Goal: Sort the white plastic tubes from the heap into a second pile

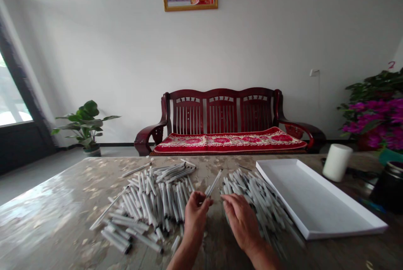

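My left hand (195, 211) is closed in a pinch on a slim white pen (215, 182), which tilts up and to the right with a dark tip at its upper end. My right hand (239, 219) is beside it, fingers stretched toward the left and nothing visible in them. It lies against the near left side of a heap of pale pens (256, 190). Left of my hands spreads a larger pile of whitish pen tubes (147, 198), many with black ends. Some of the right heap is hidden behind my right hand.
A shallow white box lid (324, 198) stands on the patterned table (63, 203) at the right. Beyond it are a white cylinder (337, 163), a dark container (388, 188) and purple flowers (378, 121). A red wooden bench (220, 112) stands behind the table.
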`<state>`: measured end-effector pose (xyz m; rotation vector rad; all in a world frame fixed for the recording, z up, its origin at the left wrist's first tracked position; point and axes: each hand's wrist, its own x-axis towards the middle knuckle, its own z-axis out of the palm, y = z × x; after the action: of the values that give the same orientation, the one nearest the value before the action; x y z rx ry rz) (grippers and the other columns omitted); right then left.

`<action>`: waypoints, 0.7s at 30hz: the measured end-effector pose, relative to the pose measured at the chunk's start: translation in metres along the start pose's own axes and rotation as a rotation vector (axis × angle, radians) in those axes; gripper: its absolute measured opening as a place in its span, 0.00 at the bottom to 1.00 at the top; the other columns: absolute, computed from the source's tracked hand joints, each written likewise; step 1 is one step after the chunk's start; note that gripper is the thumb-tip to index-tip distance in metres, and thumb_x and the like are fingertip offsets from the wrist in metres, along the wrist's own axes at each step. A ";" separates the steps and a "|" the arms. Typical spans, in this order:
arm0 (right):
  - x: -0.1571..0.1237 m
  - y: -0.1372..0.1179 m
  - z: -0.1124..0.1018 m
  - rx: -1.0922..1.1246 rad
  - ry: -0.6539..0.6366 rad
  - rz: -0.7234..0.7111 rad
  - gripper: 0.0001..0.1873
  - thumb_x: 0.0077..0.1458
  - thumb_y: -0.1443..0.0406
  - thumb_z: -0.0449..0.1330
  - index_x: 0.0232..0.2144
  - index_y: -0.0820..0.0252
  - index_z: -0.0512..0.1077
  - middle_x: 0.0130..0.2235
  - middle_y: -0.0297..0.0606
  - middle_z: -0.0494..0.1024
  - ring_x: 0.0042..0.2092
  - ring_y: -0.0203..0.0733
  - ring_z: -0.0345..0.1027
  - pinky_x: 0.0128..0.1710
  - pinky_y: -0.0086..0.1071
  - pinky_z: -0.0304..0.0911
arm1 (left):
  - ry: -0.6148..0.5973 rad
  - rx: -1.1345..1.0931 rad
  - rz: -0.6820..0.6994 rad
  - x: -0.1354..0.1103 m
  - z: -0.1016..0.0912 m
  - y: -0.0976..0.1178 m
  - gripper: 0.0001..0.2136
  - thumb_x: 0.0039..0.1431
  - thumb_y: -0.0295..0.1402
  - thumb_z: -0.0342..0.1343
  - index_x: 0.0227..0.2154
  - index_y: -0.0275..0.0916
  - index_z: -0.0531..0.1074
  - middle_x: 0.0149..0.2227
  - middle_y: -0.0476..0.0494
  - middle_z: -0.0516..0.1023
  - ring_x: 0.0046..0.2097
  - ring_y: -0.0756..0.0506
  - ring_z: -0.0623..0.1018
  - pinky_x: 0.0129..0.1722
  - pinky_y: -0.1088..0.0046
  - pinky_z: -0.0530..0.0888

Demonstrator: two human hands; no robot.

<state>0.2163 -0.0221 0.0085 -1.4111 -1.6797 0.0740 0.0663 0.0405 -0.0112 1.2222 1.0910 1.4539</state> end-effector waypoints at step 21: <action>0.006 -0.012 -0.013 0.694 -0.460 0.430 0.26 0.59 0.41 0.49 0.29 0.56 0.66 0.20 0.26 0.62 0.21 0.34 0.52 0.22 0.28 0.48 | -0.298 -0.418 -0.293 -0.011 0.015 0.040 0.25 0.41 0.54 0.69 0.32 0.36 0.76 0.24 0.52 0.72 0.22 0.55 0.64 0.23 0.78 0.64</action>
<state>0.2159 -0.0279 0.0265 -1.2227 -1.4407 1.1814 0.0782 0.0234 0.0274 0.9012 0.6848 1.1555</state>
